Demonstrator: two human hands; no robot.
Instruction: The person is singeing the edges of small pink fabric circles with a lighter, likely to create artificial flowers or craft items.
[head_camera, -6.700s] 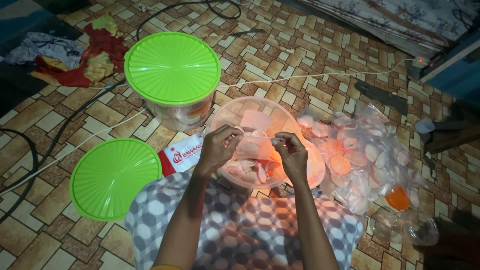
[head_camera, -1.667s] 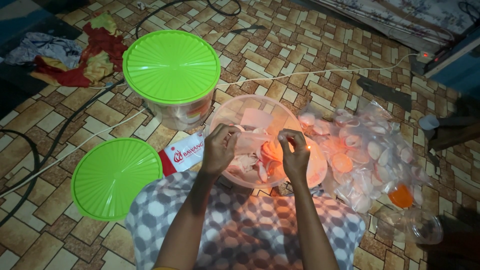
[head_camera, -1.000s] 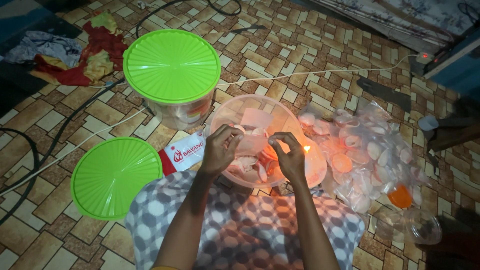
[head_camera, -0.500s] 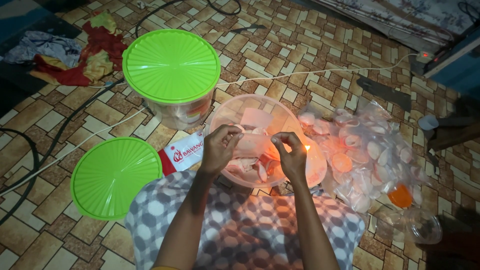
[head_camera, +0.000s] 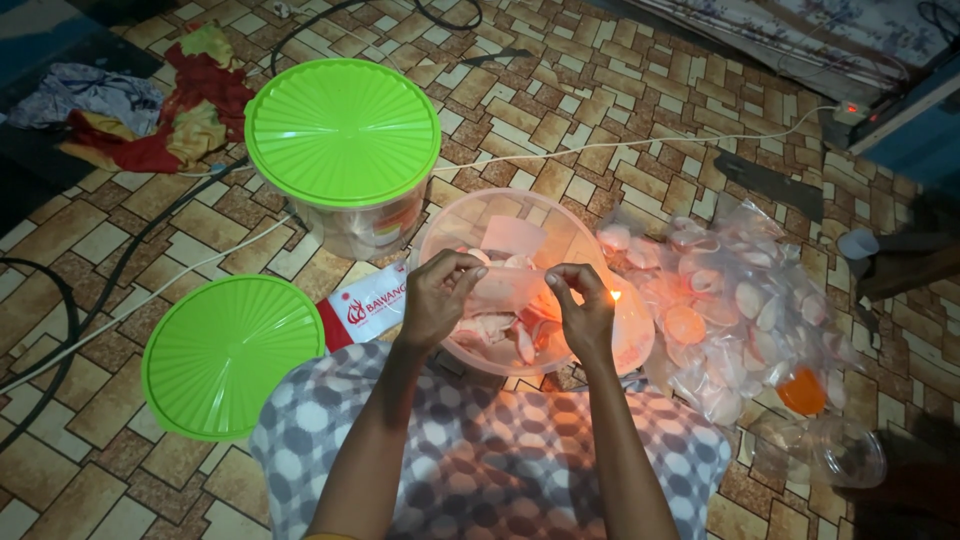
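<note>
Left hand (head_camera: 440, 300): fingers curled, thumb and fingertips pinched shut on the left end of a small clear packet (head_camera: 508, 285). Right hand (head_camera: 585, 305): thumb and forefinger pinched shut on the right end of the same packet. The packet spans the gap between the 2 hands, held level over the open clear bowl (head_camera: 480, 215).

A small flame (head_camera: 615, 295) burns just beside the right hand, at its 3 o'clock; whether it touches the packet cannot be told. An orange glow lies on the bowl's right side.

Inside the bowl lie more pale packets, under and at 12 o'clock from the hands; their count cannot be told.

At 3 o'clock from the bowl, touching its rim, lies a heap of clear filled bags (head_camera: 745, 310) holding pale and orange pieces. At 5 o'clock from that heap sits an orange cap (head_camera: 803, 392) and a clear empty container (head_camera: 835, 455).

At 10 o'clock from the bowl stands a clear tub closed by 1 round green lid (head_camera: 342, 130). A second green lid (head_camera: 228, 355) lies flat on the tiled floor (head_camera: 620, 120) at 8 o'clock. A red-and-white wrapper (head_camera: 365, 305) lies between that lid and the bowl.

Crumpled cloth (head_camera: 150, 115) lies at the far 10 o'clock. Cables cross the floor.
</note>
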